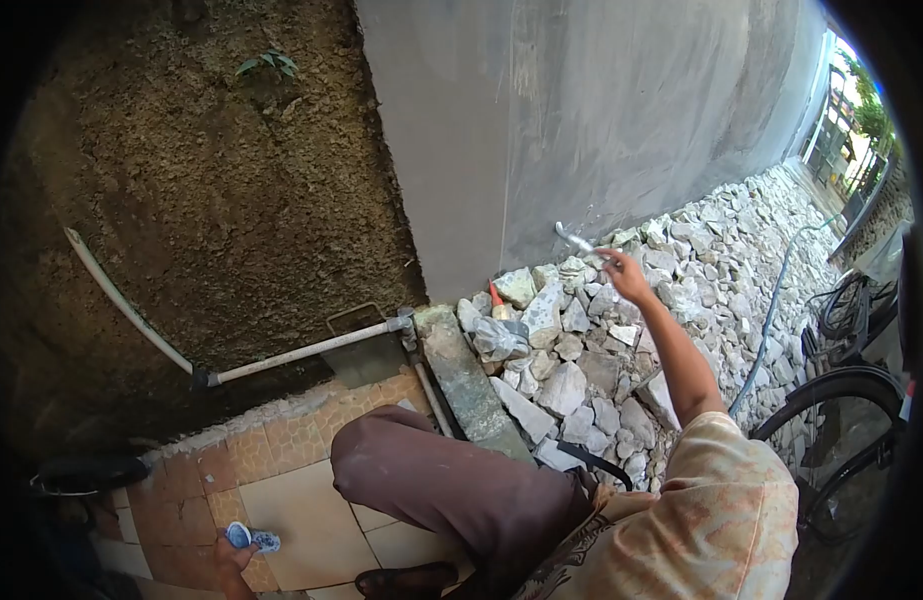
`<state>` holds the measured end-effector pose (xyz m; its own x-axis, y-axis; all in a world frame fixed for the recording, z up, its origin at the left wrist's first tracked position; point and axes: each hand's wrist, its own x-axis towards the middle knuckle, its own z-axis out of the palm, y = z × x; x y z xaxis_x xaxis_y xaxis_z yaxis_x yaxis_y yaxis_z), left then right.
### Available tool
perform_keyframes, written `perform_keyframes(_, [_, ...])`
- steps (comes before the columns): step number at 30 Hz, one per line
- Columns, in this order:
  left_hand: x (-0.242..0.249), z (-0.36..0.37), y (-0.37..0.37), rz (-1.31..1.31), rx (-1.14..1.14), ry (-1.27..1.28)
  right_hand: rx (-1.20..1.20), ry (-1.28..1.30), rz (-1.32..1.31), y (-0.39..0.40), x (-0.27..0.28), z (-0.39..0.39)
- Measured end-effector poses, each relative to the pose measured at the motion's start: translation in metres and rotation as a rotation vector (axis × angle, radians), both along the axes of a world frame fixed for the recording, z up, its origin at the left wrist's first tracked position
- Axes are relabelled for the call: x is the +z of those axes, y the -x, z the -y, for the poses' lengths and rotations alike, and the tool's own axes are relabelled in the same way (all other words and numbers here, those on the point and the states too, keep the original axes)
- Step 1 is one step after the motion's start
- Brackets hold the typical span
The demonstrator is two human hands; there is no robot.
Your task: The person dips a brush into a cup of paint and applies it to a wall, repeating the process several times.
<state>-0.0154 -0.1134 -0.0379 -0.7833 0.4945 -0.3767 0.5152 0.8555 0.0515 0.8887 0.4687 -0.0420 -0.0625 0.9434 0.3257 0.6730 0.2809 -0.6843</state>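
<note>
Low at the left, my left hand (233, 562) grips a small blue-and-white cup (238, 535) above the tiled floor. Just right of the cup shows a blue-and-white patterned piece (267, 542). My right arm reaches out over the rubble, and my right hand (621, 272) is closed on a slim pale tool with a curved end (578, 241). That end points up and left, close to the base of the grey wall (601, 110). What kind of tool it is, I cannot tell.
Broken white stones (564, 390) line the wall's foot. On them lie a crumpled plastic bag (501, 340) and a red-tipped object (495, 295). A concrete kerb (456, 360), white pipe (301, 352), blue hose (771, 310) and bicycle wheel (831, 385) are nearby. Bare earth (251, 200) rises left.
</note>
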Motion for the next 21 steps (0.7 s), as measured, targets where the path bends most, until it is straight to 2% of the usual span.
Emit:
perform_keyframes(1, [0.001,-0.004,-0.001,0.014,0.016,-0.02,-0.043,-0.13,0.003,-0.014,-0.001,-0.009])
perform_keyframes(3, [0.004,-0.005,-0.005,0.042,0.025,-0.017,-0.401,-0.366,-0.181,-0.027,0.018,-0.031])
perform_keyframes(4, [0.005,-0.006,-0.007,0.068,0.031,-0.008,-0.401,-0.368,-0.178,-0.029,0.039,-0.039])
perform_keyframes(6, [0.006,-0.007,-0.012,0.028,0.008,0.016,-0.674,-0.416,-0.399,-0.023,0.082,-0.037])
perform_keyframes(9, [0.004,-0.014,-0.008,-0.03,-0.015,0.043,-0.573,-0.383,-0.245,0.009,0.078,-0.033])
perform_keyframes(11, [0.001,-0.012,-0.004,-0.039,-0.008,0.056,-0.151,-0.264,-0.098,0.034,0.038,-0.022])
perform_keyframes(13, [-0.003,-0.009,0.005,0.016,0.01,-0.045,0.047,0.042,0.086,0.069,0.041,0.018])
perform_keyframes(16, [0.006,-0.013,-0.004,0.073,0.041,-0.104,0.108,0.145,0.202,0.067,0.069,0.034])
perform_keyframes(17, [0.007,-0.015,-0.007,0.071,0.034,-0.104,0.013,0.143,0.278,0.055,0.075,0.024])
perform_keyframes(18, [0.008,-0.016,-0.009,0.023,0.017,-0.044,-0.03,-0.041,0.277,0.031,0.074,0.004])
perform_keyframes(19, [0.007,-0.016,-0.009,-0.024,0.005,0.014,-0.106,-0.315,0.159,0.015,0.083,-0.011])
perform_keyframes(20, [0.005,-0.016,-0.008,-0.023,0.01,0.008,-0.149,-0.486,0.082,0.02,0.129,-0.001])
perform_keyframes(21, [0.004,-0.014,-0.008,-0.034,-0.006,0.026,-0.246,-0.525,-0.043,0.023,0.157,0.0])
